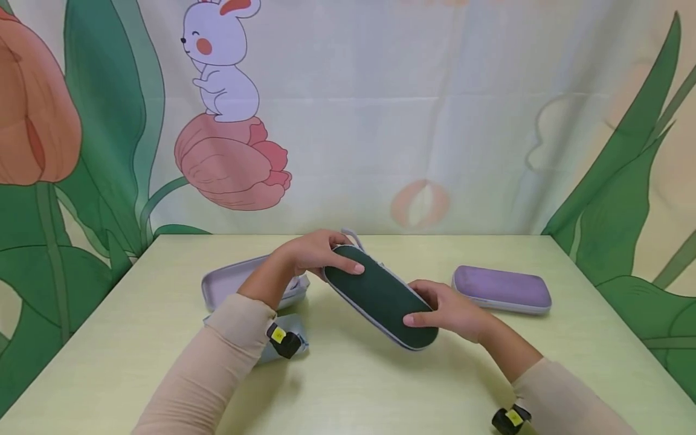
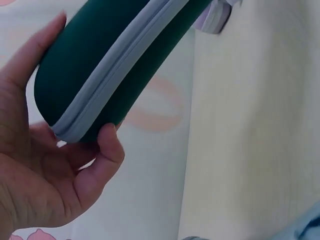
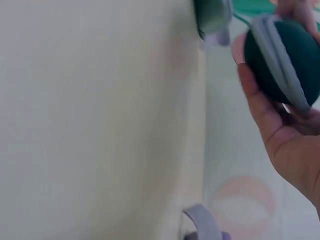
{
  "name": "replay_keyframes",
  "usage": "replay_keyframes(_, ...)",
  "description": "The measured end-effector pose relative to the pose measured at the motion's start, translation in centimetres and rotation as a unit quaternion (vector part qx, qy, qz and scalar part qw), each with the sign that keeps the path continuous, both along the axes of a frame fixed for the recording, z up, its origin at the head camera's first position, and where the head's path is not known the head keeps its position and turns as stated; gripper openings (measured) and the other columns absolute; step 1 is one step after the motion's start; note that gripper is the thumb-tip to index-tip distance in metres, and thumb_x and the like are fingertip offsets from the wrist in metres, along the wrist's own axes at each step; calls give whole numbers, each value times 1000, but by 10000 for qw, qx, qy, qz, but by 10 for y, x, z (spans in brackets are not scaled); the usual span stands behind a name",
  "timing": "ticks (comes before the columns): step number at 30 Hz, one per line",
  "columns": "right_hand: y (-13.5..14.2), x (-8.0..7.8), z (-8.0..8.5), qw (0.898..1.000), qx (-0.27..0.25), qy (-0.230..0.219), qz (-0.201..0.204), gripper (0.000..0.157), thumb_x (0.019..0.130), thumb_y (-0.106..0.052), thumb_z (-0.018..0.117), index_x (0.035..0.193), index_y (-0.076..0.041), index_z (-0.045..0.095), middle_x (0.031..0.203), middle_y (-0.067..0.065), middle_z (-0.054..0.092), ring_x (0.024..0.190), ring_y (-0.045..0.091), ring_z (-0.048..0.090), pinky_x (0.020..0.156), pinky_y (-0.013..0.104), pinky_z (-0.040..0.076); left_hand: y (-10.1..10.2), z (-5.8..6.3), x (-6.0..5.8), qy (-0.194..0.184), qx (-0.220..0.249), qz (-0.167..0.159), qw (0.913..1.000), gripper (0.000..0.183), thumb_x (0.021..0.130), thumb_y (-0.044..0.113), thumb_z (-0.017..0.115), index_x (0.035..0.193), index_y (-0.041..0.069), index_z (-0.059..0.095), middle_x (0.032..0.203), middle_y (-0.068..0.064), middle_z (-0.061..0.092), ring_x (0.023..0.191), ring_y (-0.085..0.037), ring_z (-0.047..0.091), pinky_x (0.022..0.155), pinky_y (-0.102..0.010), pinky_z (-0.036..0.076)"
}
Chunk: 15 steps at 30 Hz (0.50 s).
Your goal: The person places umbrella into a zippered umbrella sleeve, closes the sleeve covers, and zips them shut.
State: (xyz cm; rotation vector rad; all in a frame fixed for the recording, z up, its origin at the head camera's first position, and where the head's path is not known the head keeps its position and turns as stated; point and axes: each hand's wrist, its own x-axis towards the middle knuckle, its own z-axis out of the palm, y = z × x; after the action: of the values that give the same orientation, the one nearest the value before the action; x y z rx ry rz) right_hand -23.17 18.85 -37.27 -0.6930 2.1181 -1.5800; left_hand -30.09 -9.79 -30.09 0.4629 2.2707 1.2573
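A dark green zippered case [image 1: 380,296] with a pale grey zipper band is held tilted above the table, its right end lower. My left hand [image 1: 318,254] grips its upper left end, thumb across the green face. Around the lower right end my right hand [image 1: 448,311] holds it, thumb likewise on the face. The left wrist view shows the zipper band [image 2: 112,75] running along the side of the case. A grey strap [image 1: 353,237] sticks up near the left fingers. From the right wrist, the rounded end of the case [image 3: 267,65] sits between thumb and fingers.
A purple case [image 1: 502,289] with a light edge lies at the right on the pale table [image 1: 348,399]. Left of the hands sits an opened pale lilac case [image 1: 231,281], partly behind the left arm. A blue-grey item [image 1: 277,353] lies in front of it.
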Motion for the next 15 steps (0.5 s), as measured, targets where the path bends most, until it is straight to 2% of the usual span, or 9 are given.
replay_keyframes(3,-6,6,-9,9987,-422,-148,-228,52,89,-22,72,128,6,50,111,16,64,98,27,65,84,37,55,2,-3,1,235,259,513,9981,57,81,30,79,127,4,57,113,-17,61,84,-27,67,76,-38,57)
replay_keyframes(6,-11,11,-17,9945,-802,-395,-551,54,89,-22,73,128,8,49,109,14,64,96,25,65,82,38,55,6,-6,7,414,661,1250,9891,62,80,29,81,131,6,56,122,-18,57,94,-29,65,80,-39,56)
replay_keyframes(9,-16,15,-18,9893,-1034,-595,-836,55,89,-21,73,128,9,48,109,13,63,95,23,65,81,40,56,10,-9,13,344,1213,1897,9737,62,81,27,81,133,6,54,129,-19,53,107,-32,60,88,-42,54)
replay_keyframes(11,-18,17,-16,9862,-1151,-678,-975,54,89,-20,72,128,9,47,109,12,62,95,23,65,80,40,56,12,-12,17,162,1642,2189,9617,65,83,25,79,137,5,50,130,-18,52,112,-32,58,91,-43,52)
replay_keyframes(15,-25,25,-10,9792,-1412,-853,-1178,54,90,-19,72,129,8,46,108,12,61,94,23,66,82,40,56,16,-21,26,-428,2656,2347,9341,70,86,20,76,144,6,38,129,-20,54,112,-33,59,91,-45,52)
